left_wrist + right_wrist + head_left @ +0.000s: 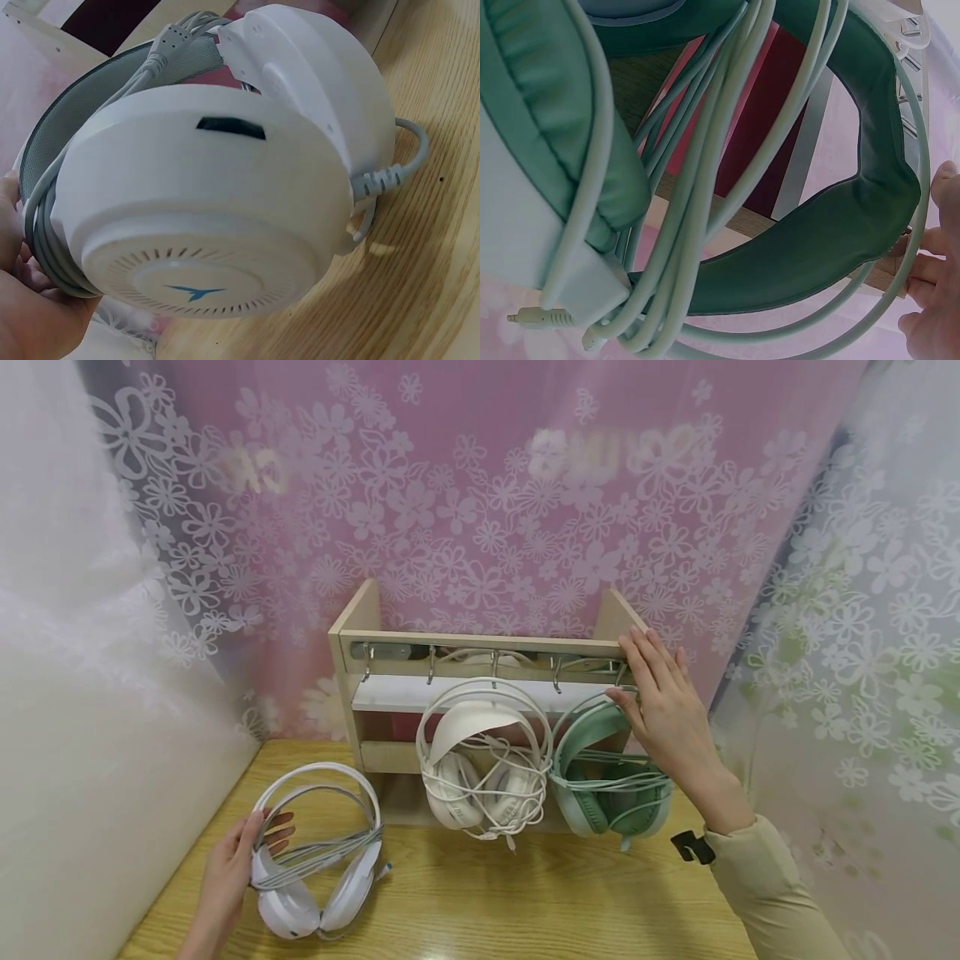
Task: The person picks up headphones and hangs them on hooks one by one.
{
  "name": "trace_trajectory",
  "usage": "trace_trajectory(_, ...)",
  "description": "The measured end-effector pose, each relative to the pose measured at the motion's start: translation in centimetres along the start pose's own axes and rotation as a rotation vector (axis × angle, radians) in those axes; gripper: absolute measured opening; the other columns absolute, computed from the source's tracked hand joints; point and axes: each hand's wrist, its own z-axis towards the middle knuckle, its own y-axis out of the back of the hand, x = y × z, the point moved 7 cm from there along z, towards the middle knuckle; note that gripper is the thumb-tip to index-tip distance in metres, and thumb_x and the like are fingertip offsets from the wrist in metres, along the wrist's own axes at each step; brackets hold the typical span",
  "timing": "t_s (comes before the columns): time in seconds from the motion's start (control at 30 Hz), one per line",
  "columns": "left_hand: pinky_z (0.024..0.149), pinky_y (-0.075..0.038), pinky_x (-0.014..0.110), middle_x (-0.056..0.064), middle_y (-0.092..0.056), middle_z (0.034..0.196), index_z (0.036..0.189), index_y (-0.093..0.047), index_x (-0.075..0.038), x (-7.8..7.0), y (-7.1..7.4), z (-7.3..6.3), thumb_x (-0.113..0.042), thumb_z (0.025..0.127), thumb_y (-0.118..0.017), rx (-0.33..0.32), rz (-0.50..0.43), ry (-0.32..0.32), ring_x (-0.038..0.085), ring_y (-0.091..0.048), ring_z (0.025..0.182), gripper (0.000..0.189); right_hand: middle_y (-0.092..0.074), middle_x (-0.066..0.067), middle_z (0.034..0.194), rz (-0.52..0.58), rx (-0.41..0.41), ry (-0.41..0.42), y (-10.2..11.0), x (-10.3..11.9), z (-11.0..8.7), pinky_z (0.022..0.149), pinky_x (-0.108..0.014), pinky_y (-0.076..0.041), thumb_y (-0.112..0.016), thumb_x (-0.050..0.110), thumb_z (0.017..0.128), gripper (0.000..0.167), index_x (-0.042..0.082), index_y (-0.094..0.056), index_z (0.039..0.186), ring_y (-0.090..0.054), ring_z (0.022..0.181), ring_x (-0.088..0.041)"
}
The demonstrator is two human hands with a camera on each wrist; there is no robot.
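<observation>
My left hand (228, 864) grips a white headset (288, 906) by its side, where the band meets the ear cup. Grey cable is wound across this headset, and a blue mark shows on its cup in the left wrist view. My right hand (667, 718) lies with extended fingers on the right end of the wooden rack (480, 642), its thumb above a green headset (577, 735). That green headset hangs at the rack's right end, pale green cable wrapped round it. Beside it a cream-white headset (480, 720) hangs at the middle hook, bound with its own white cable.
Several metal hooks (431, 666) line the rack's front rail; the two on the left carry no headset. Behind the rail sits a white shelf (390, 695) with things partly hidden. The rack stands on a wood-grain table (450, 902), with a pink flowered curtain (480, 527) behind.
</observation>
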Motion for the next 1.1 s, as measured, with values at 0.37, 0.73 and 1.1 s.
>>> trace_trajectory(0.37,0.08,-0.06,0.026,-0.008,-0.076,0.105,0.131,-0.058,0.003,-0.1,-0.2,-0.2,-0.026,0.11,-0.044,-0.082,0.0,-0.005,0.012,-0.075,0.093,0.038,-0.035,-0.018,0.161,0.007,-0.009,0.004,0.1,0.1,0.1,0.125,-0.055,-0.009,-0.033,0.059,0.104,0.076,0.004,-0.035,0.157,-0.025,0.152,-0.034)
trace_trajectory(0.73,0.079,-0.06,0.027,-0.004,-0.077,0.104,0.124,-0.063,-0.004,0.0,-0.4,-0.4,-0.026,0.109,-0.046,-0.115,-0.024,-0.004,0.011,-0.075,0.091,0.032,-0.036,-0.018,0.16,0.002,-0.019,0.006,0.1,0.2,0.1,0.124,-0.056,-0.011,-0.033,0.059,0.104,0.076,0.005,-0.036,0.156,-0.026,0.152,-0.033)
trace_trajectory(1.1,0.078,-0.06,0.026,-0.004,-0.077,0.103,0.12,-0.065,-0.013,-1.2,-0.5,-0.5,-0.028,0.109,-0.046,-0.12,-0.072,-0.024,0.011,-0.075,0.089,0.027,-0.036,-0.019,0.161,0.005,-0.013,0.002,0.1,0.1,0.0,0.124,-0.057,-0.011,-0.033,0.059,0.103,0.076,0.005,-0.036,0.157,-0.025,0.153,-0.032)
